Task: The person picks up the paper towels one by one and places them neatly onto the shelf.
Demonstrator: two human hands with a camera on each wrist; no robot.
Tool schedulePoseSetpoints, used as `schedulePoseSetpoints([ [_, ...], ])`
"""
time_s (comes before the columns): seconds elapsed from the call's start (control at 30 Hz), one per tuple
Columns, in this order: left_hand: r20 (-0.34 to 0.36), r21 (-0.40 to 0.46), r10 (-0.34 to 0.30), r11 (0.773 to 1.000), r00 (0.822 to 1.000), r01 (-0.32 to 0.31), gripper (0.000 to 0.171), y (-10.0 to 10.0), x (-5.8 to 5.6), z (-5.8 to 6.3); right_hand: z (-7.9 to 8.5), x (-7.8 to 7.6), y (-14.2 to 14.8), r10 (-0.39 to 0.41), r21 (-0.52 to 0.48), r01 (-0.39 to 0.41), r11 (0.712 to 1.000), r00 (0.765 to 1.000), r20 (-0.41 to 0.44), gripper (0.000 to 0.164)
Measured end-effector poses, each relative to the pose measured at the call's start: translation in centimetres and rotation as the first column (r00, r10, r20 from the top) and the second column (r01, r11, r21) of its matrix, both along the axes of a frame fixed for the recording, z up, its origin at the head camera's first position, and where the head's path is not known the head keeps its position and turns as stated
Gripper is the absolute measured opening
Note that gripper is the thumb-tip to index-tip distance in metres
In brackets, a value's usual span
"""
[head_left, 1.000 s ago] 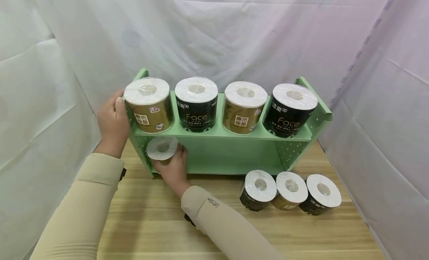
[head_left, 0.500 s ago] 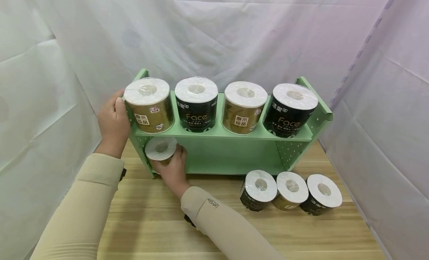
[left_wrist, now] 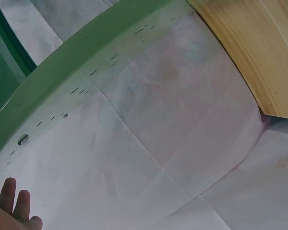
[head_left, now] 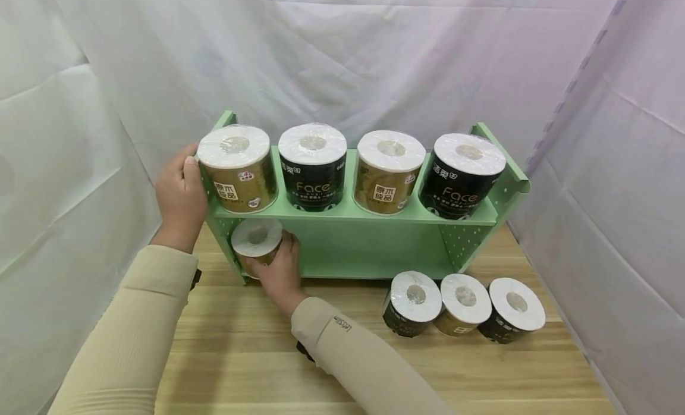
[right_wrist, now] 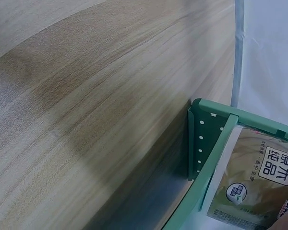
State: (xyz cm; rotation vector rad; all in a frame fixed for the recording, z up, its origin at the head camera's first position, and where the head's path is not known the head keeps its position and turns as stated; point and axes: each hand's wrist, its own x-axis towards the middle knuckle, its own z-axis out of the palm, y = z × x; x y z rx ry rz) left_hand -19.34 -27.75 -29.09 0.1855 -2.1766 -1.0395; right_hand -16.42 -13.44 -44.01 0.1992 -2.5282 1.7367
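My right hand (head_left: 282, 271) holds a gold-wrapped toilet roll (head_left: 257, 238) standing upright at the left end of the green rack's (head_left: 369, 248) lower shelf. Its fingers lie along the roll's right side, the thumb at the front. The right wrist view shows the printed gold wrapper (right_wrist: 259, 177), a bit of the hand at the corner. At the rack's upper left side, my left hand (head_left: 181, 192) touches the side panel, thumb beside the gold roll (head_left: 246, 183) on the top shelf. In the left wrist view its fingers (left_wrist: 22, 203) are extended near the panel (left_wrist: 86, 52).
Along the top shelf, a black roll (head_left: 314, 183), a gold roll (head_left: 386, 186) and another black roll (head_left: 456, 192) follow to the right. Three more rolls, black (head_left: 407, 320), gold (head_left: 455, 324) and black (head_left: 497, 329), stand on the wooden table (head_left: 257, 367) at front right.
The gold roll on the lower shelf has shifted slightly left. My right hand has since drifted a little right, uncovering more of the roll's front. The left hand stays in place.
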Motion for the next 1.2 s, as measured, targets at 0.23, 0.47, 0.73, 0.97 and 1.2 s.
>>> schedulePoseSetpoints([
  [0.23,-0.013,-0.01,-0.013,1.0,1.0,0.013,0.045,0.1,0.1,0.1,-0.1,-0.2,-0.1,0.013,0.006,-0.013,1.0,1.0,-0.003,0.085],
  [0.47,-0.011,-0.002,-0.028,1.0,1.0,0.028,0.046,0.1,0.2,0.1,-0.5,-0.6,-0.2,0.02,0.006,-0.02,1.0,0.999,-0.039,0.084],
  [0.73,0.005,0.008,-0.032,0.999,0.999,0.032,0.047,0.0,0.2,0.1,-0.5,-1.0,-0.3,0.025,0.001,-0.025,1.0,0.998,-0.059,0.084],
  [0.97,-0.005,0.001,-0.023,1.0,1.0,0.023,0.046,0.0,0.1,0.0,-0.5,-1.2,-0.4,0.021,0.015,-0.019,1.0,0.997,-0.076,0.083],
  [1.2,0.0,0.016,-0.02,1.0,1.0,0.02,0.046,0.1,0.1,-0.1,-0.4,-1.2,-0.6,0.001,0.022,0.001,1.0,0.996,-0.086,0.083],
])
